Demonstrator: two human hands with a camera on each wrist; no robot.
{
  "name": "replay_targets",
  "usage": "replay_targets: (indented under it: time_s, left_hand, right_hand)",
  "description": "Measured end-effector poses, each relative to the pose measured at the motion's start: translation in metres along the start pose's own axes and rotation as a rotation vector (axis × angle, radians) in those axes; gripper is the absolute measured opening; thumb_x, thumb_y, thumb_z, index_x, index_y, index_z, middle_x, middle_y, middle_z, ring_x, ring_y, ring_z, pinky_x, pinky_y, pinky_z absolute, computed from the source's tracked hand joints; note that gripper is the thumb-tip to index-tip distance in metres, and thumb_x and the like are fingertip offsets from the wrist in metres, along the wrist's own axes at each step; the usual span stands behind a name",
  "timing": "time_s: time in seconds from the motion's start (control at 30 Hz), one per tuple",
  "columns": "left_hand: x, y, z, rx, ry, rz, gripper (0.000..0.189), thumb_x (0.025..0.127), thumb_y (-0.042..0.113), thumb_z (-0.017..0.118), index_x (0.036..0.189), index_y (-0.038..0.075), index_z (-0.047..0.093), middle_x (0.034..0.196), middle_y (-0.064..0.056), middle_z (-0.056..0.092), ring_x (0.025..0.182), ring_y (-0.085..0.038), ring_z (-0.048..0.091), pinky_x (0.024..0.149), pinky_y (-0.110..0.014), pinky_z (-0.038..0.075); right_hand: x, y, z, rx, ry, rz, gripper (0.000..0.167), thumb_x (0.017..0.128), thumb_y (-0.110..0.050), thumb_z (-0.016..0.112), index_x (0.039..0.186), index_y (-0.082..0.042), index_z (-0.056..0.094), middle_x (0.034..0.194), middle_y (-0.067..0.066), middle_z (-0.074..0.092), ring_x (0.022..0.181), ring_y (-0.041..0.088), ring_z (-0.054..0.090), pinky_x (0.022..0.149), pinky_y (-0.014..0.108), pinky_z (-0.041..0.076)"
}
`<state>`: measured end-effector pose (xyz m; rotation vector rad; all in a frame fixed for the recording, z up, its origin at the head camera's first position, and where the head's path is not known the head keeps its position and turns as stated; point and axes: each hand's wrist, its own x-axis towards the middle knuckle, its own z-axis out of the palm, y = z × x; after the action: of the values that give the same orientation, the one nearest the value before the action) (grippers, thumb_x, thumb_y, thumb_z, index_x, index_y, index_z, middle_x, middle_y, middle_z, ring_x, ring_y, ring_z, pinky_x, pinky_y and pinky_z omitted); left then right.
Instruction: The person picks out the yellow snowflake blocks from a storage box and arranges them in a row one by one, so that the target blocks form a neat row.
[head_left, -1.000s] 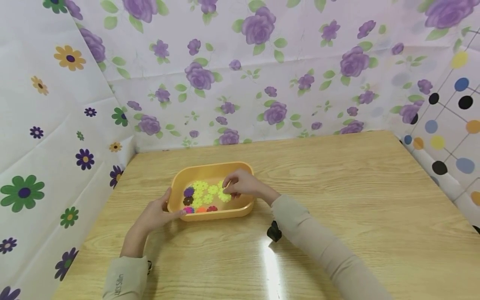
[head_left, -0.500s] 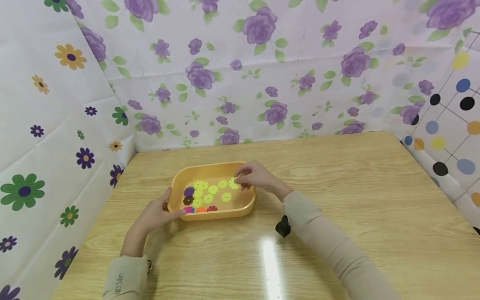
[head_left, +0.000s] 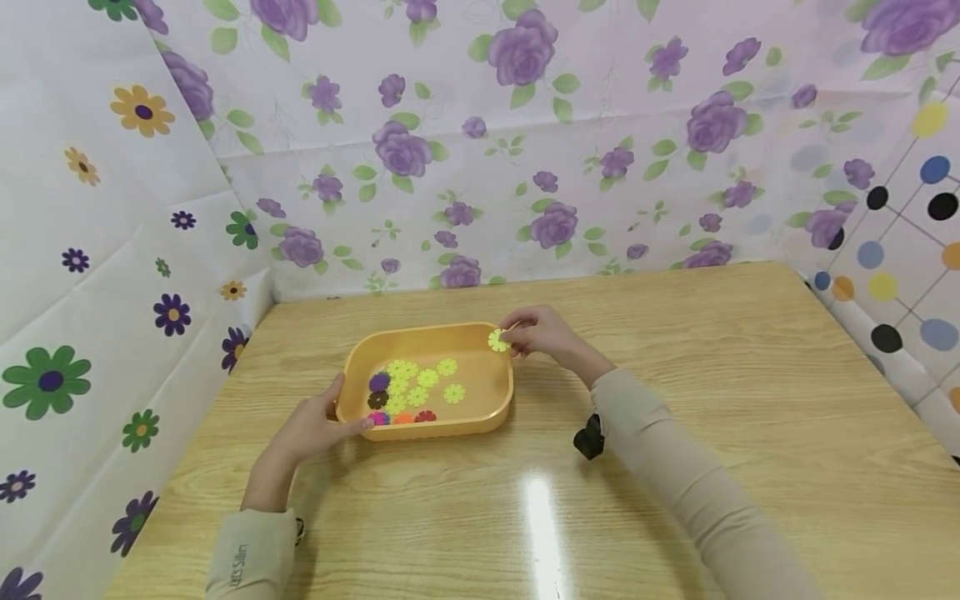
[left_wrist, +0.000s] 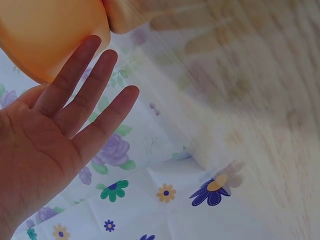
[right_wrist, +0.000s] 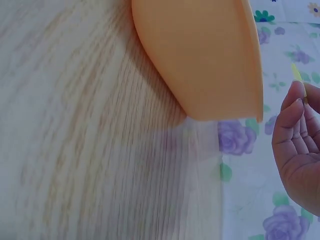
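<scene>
My left hand (head_left: 309, 425) holds the near left corner of an orange-yellow plastic tray (head_left: 491, 417), thumb over the front rim and index finger at the left side. In the left wrist view, the other fingers (left_wrist: 95, 95) stretch out, spread, beside the tray's outside. My right hand (head_left: 551, 337) pinches a yellow flower-shaped disc (head_left: 497, 340) between thumb and fingertips, over the tray's far right rim. Edge-on, that same yellow disc (right_wrist: 297, 73) shows in the right wrist view. Several yellow flower discs (head_left: 427, 378) lie in the tray, with purple, brown, pink, orange and red ones at its left and front.
The tray stands on a wood-grain table (head_left: 675, 358). A floral sheet (head_left: 465, 150) hangs behind it, with patterned sheets at the left and right sides. A black device (head_left: 590, 437) sits under the right sleeve.
My right hand has lifted the yellow disc out from among the others and carried it right and away, up to the far right rim. The left hand has stayed put.
</scene>
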<state>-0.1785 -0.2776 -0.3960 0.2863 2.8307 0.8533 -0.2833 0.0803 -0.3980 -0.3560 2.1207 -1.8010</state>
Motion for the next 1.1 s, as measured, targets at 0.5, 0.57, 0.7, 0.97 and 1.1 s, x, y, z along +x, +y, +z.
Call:
replay_targets:
  time_s: [0.5, 0.57, 0.7, 0.97, 1.1]
  left_hand:
    - [0.001, 0.0, 0.001, -0.074, -0.016, -0.054, 0.101, 0.078, 0.046, 0.067, 0.143, -0.005, 0.009, 0.13, -0.031, 0.042, 0.11, -0.037, 0.051, 0.09, -0.049, 0.039]
    - [0.001, -0.001, 0.001, -0.065, -0.012, -0.044, 0.1, 0.079, 0.046, 0.067, 0.143, -0.005, 0.009, 0.13, -0.031, 0.042, 0.109, -0.037, 0.051, 0.089, -0.049, 0.039]
    - [0.001, -0.002, 0.001, -0.065, 0.002, -0.027, 0.098, 0.08, 0.041, 0.068, 0.142, -0.006, 0.01, 0.13, -0.031, 0.042, 0.108, -0.037, 0.053, 0.088, -0.048, 0.041]
    - [0.001, -0.002, 0.001, -0.064, 0.006, -0.028, 0.097, 0.079, 0.039, 0.07, 0.143, -0.006, 0.011, 0.129, -0.031, 0.043, 0.106, -0.035, 0.054, 0.087, -0.047, 0.042]
    - [0.001, 0.0, 0.001, -0.054, -0.001, -0.034, 0.098, 0.079, 0.041, 0.069, 0.142, -0.007, 0.011, 0.127, -0.032, 0.044, 0.103, -0.034, 0.055, 0.085, -0.046, 0.043]
  right_hand:
    - [0.01, 0.009, -0.036, 0.062, 0.134, 0.057, 0.023, 0.087, -0.006, 0.059, 0.107, 0.006, 0.057, 0.08, 0.011, 0.063, 0.062, 0.014, 0.059, 0.071, 0.04, 0.049]
    - [0.013, 0.011, -0.039, 0.043, 0.142, 0.056, 0.023, 0.087, -0.006, 0.059, 0.106, 0.007, 0.057, 0.08, 0.011, 0.063, 0.062, 0.013, 0.059, 0.071, 0.039, 0.049]
    - [0.019, 0.016, -0.041, 0.008, 0.167, 0.079, 0.023, 0.088, -0.006, 0.059, 0.107, 0.007, 0.057, 0.078, 0.01, 0.063, 0.062, 0.012, 0.06, 0.072, 0.039, 0.05]
    - [0.029, 0.025, -0.042, -0.008, 0.216, 0.133, 0.023, 0.087, -0.003, 0.06, 0.106, 0.008, 0.057, 0.072, 0.005, 0.061, 0.063, 0.015, 0.06, 0.071, 0.036, 0.051]
    - [0.031, 0.03, -0.044, -0.058, 0.233, 0.125, 0.022, 0.085, -0.003, 0.061, 0.103, 0.01, 0.058, 0.073, 0.01, 0.063, 0.059, 0.013, 0.059, 0.062, 0.029, 0.05]
